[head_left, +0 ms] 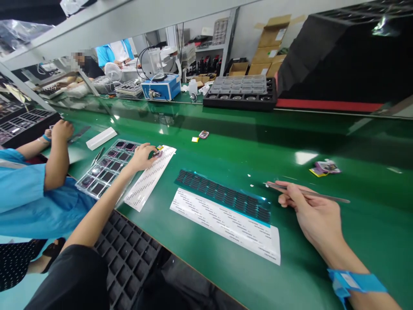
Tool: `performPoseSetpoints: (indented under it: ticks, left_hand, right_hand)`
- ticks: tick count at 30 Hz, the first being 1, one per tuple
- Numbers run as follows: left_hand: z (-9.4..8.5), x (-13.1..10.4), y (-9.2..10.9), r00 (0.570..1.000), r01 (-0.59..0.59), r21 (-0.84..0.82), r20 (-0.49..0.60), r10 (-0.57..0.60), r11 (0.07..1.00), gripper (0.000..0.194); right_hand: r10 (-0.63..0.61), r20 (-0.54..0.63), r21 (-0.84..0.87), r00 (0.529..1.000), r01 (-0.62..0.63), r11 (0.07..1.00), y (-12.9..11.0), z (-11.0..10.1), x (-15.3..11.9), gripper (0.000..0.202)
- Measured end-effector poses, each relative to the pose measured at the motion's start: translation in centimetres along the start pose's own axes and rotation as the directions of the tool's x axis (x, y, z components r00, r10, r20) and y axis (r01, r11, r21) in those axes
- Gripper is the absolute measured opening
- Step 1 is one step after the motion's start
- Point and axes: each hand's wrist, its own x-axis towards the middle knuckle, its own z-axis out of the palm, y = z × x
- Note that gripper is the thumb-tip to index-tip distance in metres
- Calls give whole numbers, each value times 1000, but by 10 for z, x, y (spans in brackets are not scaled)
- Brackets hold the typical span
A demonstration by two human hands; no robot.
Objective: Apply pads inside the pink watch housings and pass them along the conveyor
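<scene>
Left hand (pixel 142 157): fingers pinched on a small module (pixel 157 153) over the upper end of a narrow printed sheet (pixel 149 179); contact with the sheet, cannot tell.
Right hand (pixel 318 215): fingers clamped on tweezers (pixel 332 199), tips just above the counter (pixel 284 137); whether they grip anything, cannot tell.
Slip risk: the module could drop or twist, since only fingertips appear to hold it.
Tweezer risk: a careless sweep of the tips could scratch or snag the teal sheet (pixel 226 196) nearby.
Stray-bit risk: the white scraps (pixel 251 185) could stick to adhesive if brushed along.
Sheets, counted: three; one teal, one narrow printed, one wide printed sheet (pixel 222 221).
Loose scraps: two near the tweezer tips.
Modules outside the tray (pixel 102 182): one pinched, one far module (pixel 203 134), plus a right-hand cluster (pixel 325 167) too overlapped to count.
</scene>
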Motion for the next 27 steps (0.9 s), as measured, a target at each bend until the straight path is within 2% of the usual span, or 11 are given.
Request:
performPoseSetpoints:
  ticks: [6, 10, 14, 16, 19, 21, 24, 27]
  left_hand:
    - [-11, 9, 3, 996, -92, -2, 21, 92, 996, 27]
    - [-17, 4, 16, 982, -179, -4, -56, 179, 984, 26]
    - [-19, -8, 39, 954, -268, -26, -148, 262, 963, 25]
    - [-19, -16, 57, 915, -362, -69, -220, 339, 930, 26]
    - [-20, -30, 93, 784, -568, -139, -392, 482, 811, 25]
    - [-23, -40, 120, 709, -656, -153, -459, 535, 739, 23]
    - [-30, -52, 157, 654, -724, -194, -498, 569, 662, 21]
    - [-28, -57, 183, 633, -758, -263, -515, 578, 596, 21]
  right_hand:
    - [-23, 21, -14, 1000, 23, 1000, 0, 0, 0, 48]
    - [15, 15, -17, 1000, -14, 1000, 1, -1, 0, 55]
    - [9, -13, -54, 1000, -10, 998, 6, -1, 1, 65]
    - [0, -5, -63, 1000, -1, 998, 9, -2, 1, 65]
    - [-18, 28, -36, 999, 19, 999, 15, -4, 1, 61]
    - [-31, 50, -2, 998, 32, 999, 18, -5, 1, 59]
    - [-37, 72, 61, 997, 33, 998, 17, -7, 3, 56]
    - [-69, 67, 162, 995, 58, 985, 9, -9, 4, 53]
